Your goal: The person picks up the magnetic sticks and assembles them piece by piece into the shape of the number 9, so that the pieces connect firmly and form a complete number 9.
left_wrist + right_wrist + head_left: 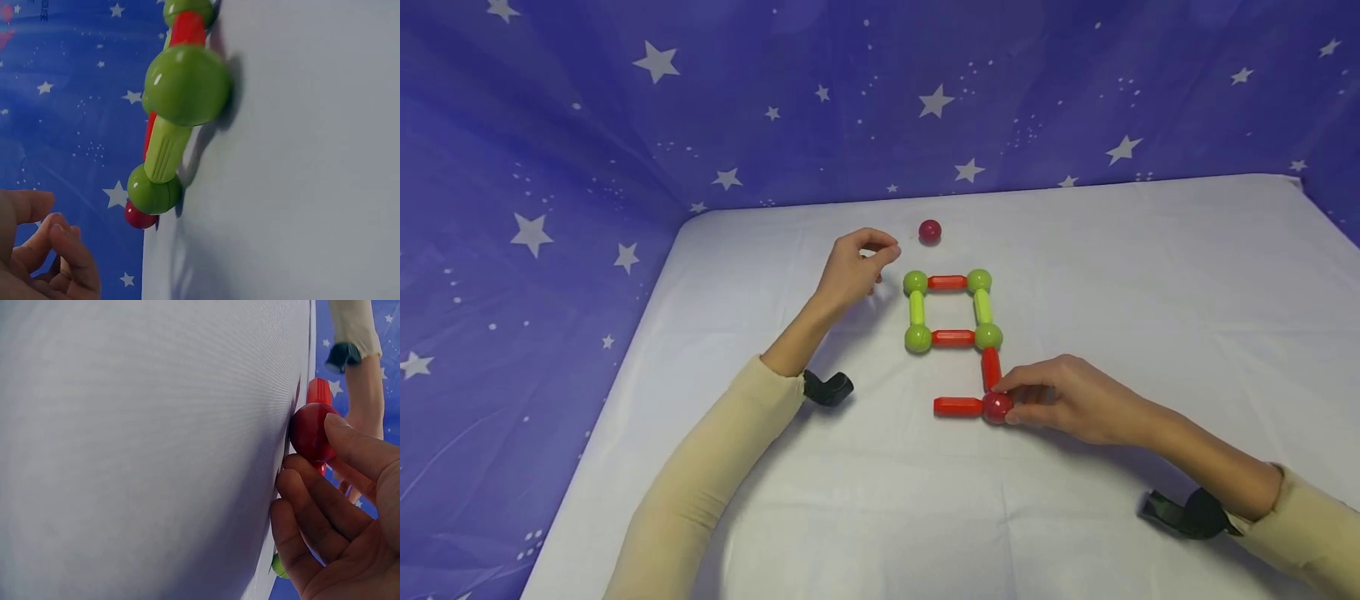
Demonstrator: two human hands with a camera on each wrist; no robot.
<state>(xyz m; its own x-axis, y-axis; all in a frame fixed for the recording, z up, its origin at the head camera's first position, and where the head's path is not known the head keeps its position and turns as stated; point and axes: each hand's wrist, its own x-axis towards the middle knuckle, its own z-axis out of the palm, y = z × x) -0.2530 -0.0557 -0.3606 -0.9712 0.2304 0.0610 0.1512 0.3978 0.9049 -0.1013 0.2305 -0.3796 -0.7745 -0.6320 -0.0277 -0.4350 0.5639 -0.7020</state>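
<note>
My right hand (1078,402) pinches a red ball (997,407) between thumb and fingers; in the right wrist view, the thumb lies on that ball (310,432). Joined to it are a red stick (958,407) pointing left and another red stick (991,369) leading up to a green ball (988,337). That green ball is one corner of a flat square of green balls, red sticks and light green sticks (917,308). Left of the square hovers my left hand (853,267), its fingers loosely curled around nothing. Close to its fingertips lies a loose red ball (929,232).
A white cloth (865,508) covers the table. Behind and on the left hangs a blue star-patterned sheet (820,50). A dark curved device is worn at each wrist, the left one (829,389) near the cloth.
</note>
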